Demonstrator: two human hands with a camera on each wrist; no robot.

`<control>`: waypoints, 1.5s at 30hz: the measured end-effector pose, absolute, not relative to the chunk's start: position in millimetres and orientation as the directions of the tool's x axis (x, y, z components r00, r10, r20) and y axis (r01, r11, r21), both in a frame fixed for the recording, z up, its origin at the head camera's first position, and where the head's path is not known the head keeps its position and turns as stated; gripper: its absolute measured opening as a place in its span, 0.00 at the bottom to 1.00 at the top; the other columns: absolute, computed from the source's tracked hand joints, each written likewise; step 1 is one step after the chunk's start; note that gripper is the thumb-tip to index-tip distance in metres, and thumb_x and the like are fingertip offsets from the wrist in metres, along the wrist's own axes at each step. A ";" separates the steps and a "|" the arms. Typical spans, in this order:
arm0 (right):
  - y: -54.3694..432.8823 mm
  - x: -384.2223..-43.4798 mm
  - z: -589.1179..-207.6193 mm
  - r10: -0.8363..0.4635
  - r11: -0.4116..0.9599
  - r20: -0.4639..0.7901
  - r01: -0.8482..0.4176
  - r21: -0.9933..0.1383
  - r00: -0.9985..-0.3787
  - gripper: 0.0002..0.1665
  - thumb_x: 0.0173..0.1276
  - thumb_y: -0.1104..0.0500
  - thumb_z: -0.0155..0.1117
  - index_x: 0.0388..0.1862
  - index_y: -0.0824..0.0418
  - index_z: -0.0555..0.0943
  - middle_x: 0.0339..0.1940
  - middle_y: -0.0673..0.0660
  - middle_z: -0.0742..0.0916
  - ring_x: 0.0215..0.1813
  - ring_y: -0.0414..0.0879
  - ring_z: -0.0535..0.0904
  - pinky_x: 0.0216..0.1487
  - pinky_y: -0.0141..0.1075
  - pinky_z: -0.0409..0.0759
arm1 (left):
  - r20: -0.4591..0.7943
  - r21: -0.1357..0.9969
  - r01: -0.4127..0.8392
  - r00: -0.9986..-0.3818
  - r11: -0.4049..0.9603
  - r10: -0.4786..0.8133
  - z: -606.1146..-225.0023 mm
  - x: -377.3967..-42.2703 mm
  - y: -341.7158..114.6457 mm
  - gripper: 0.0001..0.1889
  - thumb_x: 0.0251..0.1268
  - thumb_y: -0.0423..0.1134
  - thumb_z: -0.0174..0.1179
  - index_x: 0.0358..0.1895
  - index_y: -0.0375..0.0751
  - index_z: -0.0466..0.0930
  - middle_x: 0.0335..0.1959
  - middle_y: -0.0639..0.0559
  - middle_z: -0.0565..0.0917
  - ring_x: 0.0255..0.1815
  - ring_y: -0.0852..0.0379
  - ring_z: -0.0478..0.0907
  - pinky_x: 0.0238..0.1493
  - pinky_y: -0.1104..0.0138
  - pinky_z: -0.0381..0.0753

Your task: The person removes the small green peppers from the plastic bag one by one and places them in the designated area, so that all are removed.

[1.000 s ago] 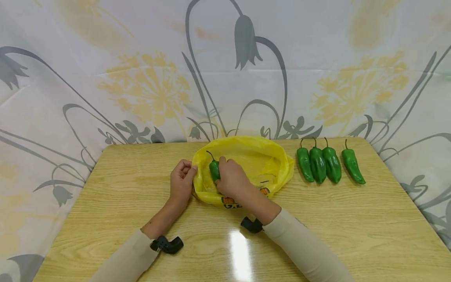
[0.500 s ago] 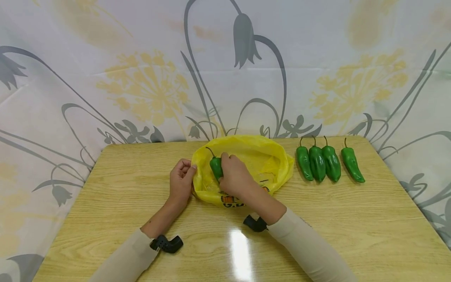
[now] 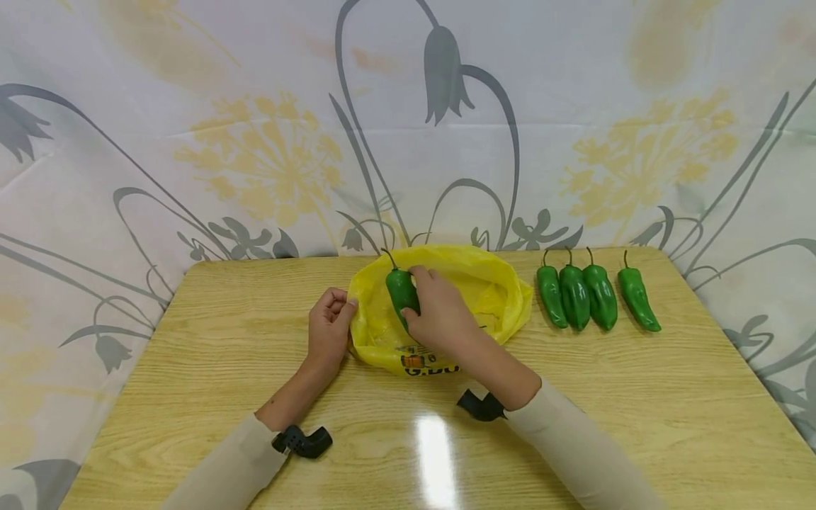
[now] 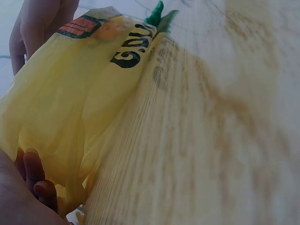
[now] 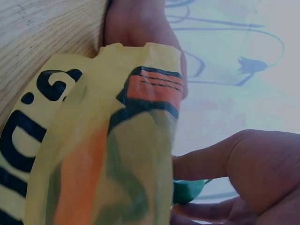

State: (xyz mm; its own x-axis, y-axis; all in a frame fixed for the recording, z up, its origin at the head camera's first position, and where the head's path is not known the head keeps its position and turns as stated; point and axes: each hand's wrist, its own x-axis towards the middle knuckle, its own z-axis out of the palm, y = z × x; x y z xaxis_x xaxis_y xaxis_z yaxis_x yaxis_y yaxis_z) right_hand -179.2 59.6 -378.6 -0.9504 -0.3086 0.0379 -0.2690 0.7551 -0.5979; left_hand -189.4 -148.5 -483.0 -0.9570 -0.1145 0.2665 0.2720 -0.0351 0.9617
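Note:
A yellow plastic bag point(image 3: 506, 297) with dark lettering stands on the table, its mouth spread wide. At its left rim my left hand point(image 3: 328, 329) pinches the plastic between thumb and curled fingers; part of those fingers point(image 4: 35, 173) shows beside the bag in the left wrist view. My right hand point(image 3: 443, 312) grips a long green pepper point(image 3: 401, 290) over the bag's mouth, stem upward and tilted left. The pepper's lower end is hidden by the hand and bag. In the right wrist view, only a bit of the pepper point(image 5: 188, 191) shows between thumb and fingers.
Several green peppers point(image 3: 576, 297) lie at the back right of the wooden table point(image 3: 242, 312), one of them point(image 3: 637, 299) slightly apart. A flower-patterned cloth point(image 3: 274, 142) hangs right behind the table. Glare falls near the front middle.
My right hand has lifted the pepper up from inside the bag and shifted slightly right, so more of the pepper shows. My left hand keeps its place on the rim.

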 end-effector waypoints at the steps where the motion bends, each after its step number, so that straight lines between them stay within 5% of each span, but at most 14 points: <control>1: 61.7 -178.8 -377.7 -0.304 0.749 0.049 -0.271 -0.605 -0.951 0.39 0.74 0.60 0.71 0.79 0.66 0.66 0.65 0.67 0.81 0.57 0.61 0.84 0.53 0.50 0.88 | 0.265 0.962 0.270 -0.957 -0.029 -0.116 -483.3 -189.8 -148.3 0.04 0.79 0.30 0.56 0.45 0.30 0.76 0.26 0.53 0.78 0.25 0.62 0.75 0.29 0.74 0.79; 12: 84.5 -170.7 -373.1 -0.283 0.672 0.183 -0.331 -0.663 -0.942 0.41 0.70 0.57 0.75 0.77 0.66 0.70 0.46 0.59 0.84 0.40 0.49 0.83 0.41 0.42 0.86 | 0.280 0.958 0.284 -0.954 -0.027 -0.108 -484.3 -188.7 -149.0 0.03 0.79 0.29 0.57 0.44 0.31 0.77 0.25 0.52 0.76 0.23 0.61 0.72 0.26 0.74 0.76; 45: 157.6 -152.1 -365.3 -0.179 0.690 0.286 -0.327 -0.646 -0.941 0.32 0.71 0.59 0.71 0.71 0.67 0.74 0.46 0.60 0.85 0.41 0.53 0.84 0.43 0.49 0.84 | 0.279 0.959 0.283 -0.956 -0.035 -0.086 -482.7 -189.1 -148.0 0.04 0.80 0.29 0.56 0.45 0.30 0.76 0.26 0.52 0.78 0.23 0.61 0.74 0.25 0.74 0.76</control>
State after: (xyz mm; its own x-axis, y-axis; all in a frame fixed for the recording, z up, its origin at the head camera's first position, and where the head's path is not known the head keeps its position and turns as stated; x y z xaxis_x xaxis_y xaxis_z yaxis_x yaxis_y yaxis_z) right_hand -152.1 157.6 -365.3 -0.9414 -0.1786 0.2860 -0.3271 0.6899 -0.6458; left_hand -189.1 -148.0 -482.7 -0.9564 -0.0862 0.2789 0.2827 -0.0352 0.9585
